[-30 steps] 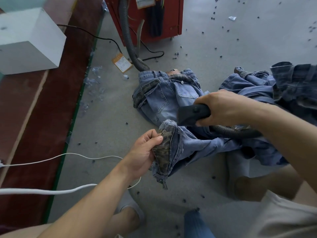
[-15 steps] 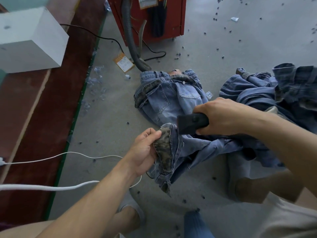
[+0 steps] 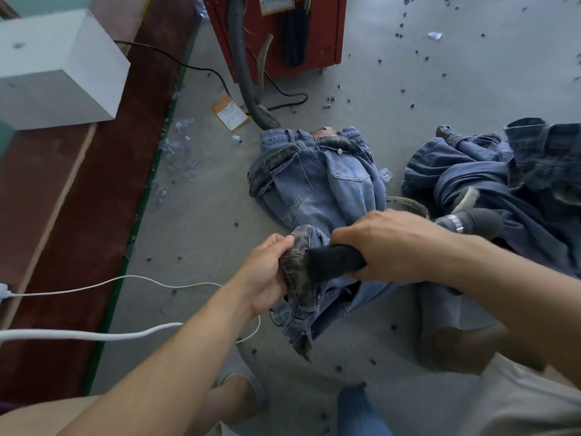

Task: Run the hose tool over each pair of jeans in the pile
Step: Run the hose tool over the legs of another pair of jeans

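A light-blue pair of jeans [image 3: 317, 184] lies on the grey floor, waistband away from me. My left hand [image 3: 267, 273] grips its near end, a fold lined with dark patterned fabric [image 3: 295, 265]. My right hand [image 3: 386, 247] grips the black nozzle of the hose tool [image 3: 333, 262], whose tip presses against that fold. The grey ribbed hose [image 3: 248, 80] runs from a red machine down under the jeans. A darker pile of jeans [image 3: 503, 184] lies to the right.
The red machine [image 3: 276, 29] stands at the top centre. A white box [image 3: 56, 70] sits on a dark red bench at the left. White cables [image 3: 94, 335] cross the floor. An orange tag [image 3: 229, 113] and small dark bits litter the floor.
My right hand has brought the nozzle down and left onto the fold held by my left hand. My left hand has gathered the fold closer.
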The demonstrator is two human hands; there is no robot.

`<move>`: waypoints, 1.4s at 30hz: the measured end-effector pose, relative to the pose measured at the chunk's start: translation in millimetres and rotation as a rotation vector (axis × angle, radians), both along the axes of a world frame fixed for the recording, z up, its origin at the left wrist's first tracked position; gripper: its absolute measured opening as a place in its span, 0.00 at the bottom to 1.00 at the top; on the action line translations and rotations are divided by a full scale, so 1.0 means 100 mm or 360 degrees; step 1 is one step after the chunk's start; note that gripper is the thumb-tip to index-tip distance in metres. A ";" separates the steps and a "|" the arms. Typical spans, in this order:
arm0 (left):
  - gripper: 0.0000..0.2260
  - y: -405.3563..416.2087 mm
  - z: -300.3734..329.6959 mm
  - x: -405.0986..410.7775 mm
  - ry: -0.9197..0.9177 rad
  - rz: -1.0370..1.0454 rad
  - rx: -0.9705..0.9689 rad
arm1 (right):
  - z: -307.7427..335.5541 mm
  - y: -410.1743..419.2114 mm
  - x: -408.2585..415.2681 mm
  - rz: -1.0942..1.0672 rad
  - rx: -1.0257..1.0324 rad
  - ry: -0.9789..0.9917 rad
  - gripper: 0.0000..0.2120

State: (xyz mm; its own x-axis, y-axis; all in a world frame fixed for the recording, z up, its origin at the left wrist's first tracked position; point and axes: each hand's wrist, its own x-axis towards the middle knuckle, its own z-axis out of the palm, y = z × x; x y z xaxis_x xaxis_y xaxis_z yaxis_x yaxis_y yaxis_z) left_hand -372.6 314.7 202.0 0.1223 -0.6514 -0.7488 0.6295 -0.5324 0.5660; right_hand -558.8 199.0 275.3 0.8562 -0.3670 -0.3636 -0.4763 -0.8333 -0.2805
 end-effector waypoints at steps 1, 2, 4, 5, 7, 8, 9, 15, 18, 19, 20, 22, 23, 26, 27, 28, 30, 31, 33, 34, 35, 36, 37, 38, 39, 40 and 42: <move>0.13 -0.01 -0.04 0.01 -0.0047 0.0050 0.0053 | -0.01 0.05 0.02 0.0018 0.0049 -0.0041 0.17; 0.11 -0.02 -0.07 0.03 -0.0079 0.0105 0.0101 | -0.02 0.07 0.03 0.0027 0.0087 -0.0079 0.17; 0.08 -0.05 -0.13 0.11 -0.0085 0.0177 0.0230 | 0.00 0.00 0.03 0.0002 0.0077 -0.0155 0.17; 0.12 -0.04 -0.14 0.15 -0.0033 0.0163 0.0320 | 0.03 -0.07 0.01 -0.0035 0.0043 -0.0184 0.17; 0.18 -0.01 -0.15 0.21 0.0100 0.0035 0.0482 | 0.08 -0.22 -0.05 -0.0116 -0.0027 -0.0204 0.15; 0.17 0.03 -0.16 0.23 0.0117 -0.0102 0.0511 | 0.09 -0.28 -0.08 -0.0145 -0.0048 -0.0194 0.15; 0.14 0.07 -0.19 0.23 0.0072 -0.0259 0.0515 | 0.10 -0.32 -0.11 -0.0170 -0.0052 -0.0174 0.14; 0.16 0.07 -0.41 0.38 -0.0401 -0.0402 0.0304 | 0.04 -0.30 -0.13 -0.0172 -0.0030 -0.0110 0.12; 0.18 0.11 -0.55 0.47 -0.0104 -0.0296 0.0259 | 0.06 -0.32 -0.13 -0.0193 -0.0037 -0.0130 0.12; 0.21 0.17 -0.62 0.47 0.0001 -0.0342 0.0283 | 0.07 -0.32 -0.14 -0.0202 -0.0026 -0.0131 0.12; 0.23 0.24 -0.67 0.48 0.0067 -0.0406 0.0294 | 0.07 -0.33 -0.14 -0.0210 -0.0015 -0.0127 0.13; 0.25 0.38 -0.80 0.51 0.0080 -0.0595 0.0289 | 0.06 -0.35 -0.16 -0.0220 -0.0008 -0.0102 0.14; 0.24 0.42 -0.85 0.53 0.0009 -0.0718 0.0305 | 0.05 -0.36 -0.17 -0.0221 -0.0012 -0.0084 0.14; 0.11 0.43 -0.94 0.58 -0.0561 -0.0847 0.0412 | 0.00 -0.37 -0.17 -0.0201 -0.0014 -0.0020 0.14; 0.08 0.40 -0.96 0.62 -0.0843 -0.0704 0.0422 | -0.01 -0.36 -0.16 -0.0192 -0.0008 -0.0007 0.13; 0.08 0.36 -0.97 0.67 -0.1116 -0.0477 0.0409 | -0.01 -0.36 -0.16 -0.0185 -0.0005 0.0001 0.12; 0.10 0.29 -0.86 0.72 -0.1486 -0.0126 0.0247 | -0.02 -0.35 -0.14 -0.0178 -0.0008 0.0020 0.12; 0.08 0.26 -0.81 0.71 -0.1567 -0.0093 0.0132 | -0.01 -0.35 -0.13 -0.0173 -0.0010 0.0027 0.12; 0.07 0.22 -0.70 0.64 -0.1580 -0.0124 -0.0084 | 0.00 -0.35 -0.12 -0.0168 -0.0021 0.0027 0.11; 0.08 0.19 -0.63 0.59 -0.1476 -0.0124 -0.0177 | 0.01 -0.36 -0.12 -0.0170 -0.0025 0.0028 0.11; 0.08 0.16 -0.56 0.55 -0.1253 -0.0112 -0.0253 | 0.02 -0.36 -0.12 -0.0173 -0.0021 0.0034 0.11; 0.07 0.13 -0.51 0.53 -0.1008 -0.0152 -0.0305 | 0.02 -0.36 -0.12 -0.0178 -0.0012 0.0045 0.11; 0.07 0.12 -0.47 0.55 -0.0872 -0.0266 -0.0310 | 0.02 -0.35 -0.13 -0.0181 -0.0001 0.0065 0.11; 0.06 0.13 -0.44 0.57 -0.0917 -0.0517 -0.0276 | 0.01 -0.34 -0.13 -0.0180 0.0006 0.0092 0.11; 0.06 0.15 -0.43 0.59 -0.1133 -0.0906 -0.0205 | 0.00 -0.32 -0.12 -0.0175 0.0004 0.0129 0.11; 0.07 0.18 -0.47 0.60 -0.1511 -0.1355 -0.0085 | -0.02 -0.31 -0.12 -0.0166 -0.0007 0.0168 0.12; 0.09 0.25 -0.56 0.55 -0.2379 -0.1966 0.0126 | -0.05 -0.27 -0.11 -0.0145 -0.0022 0.0238 0.12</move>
State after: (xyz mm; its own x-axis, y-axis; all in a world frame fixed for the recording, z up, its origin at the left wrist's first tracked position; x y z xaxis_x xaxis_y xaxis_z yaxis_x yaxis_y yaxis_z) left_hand -318.0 339.7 146.2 0.1612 -0.8397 -0.5185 -0.9458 -0.2816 0.1620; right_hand -569.5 172.5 270.7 0.7560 -0.4465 -0.4786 -0.5855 -0.7882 -0.1895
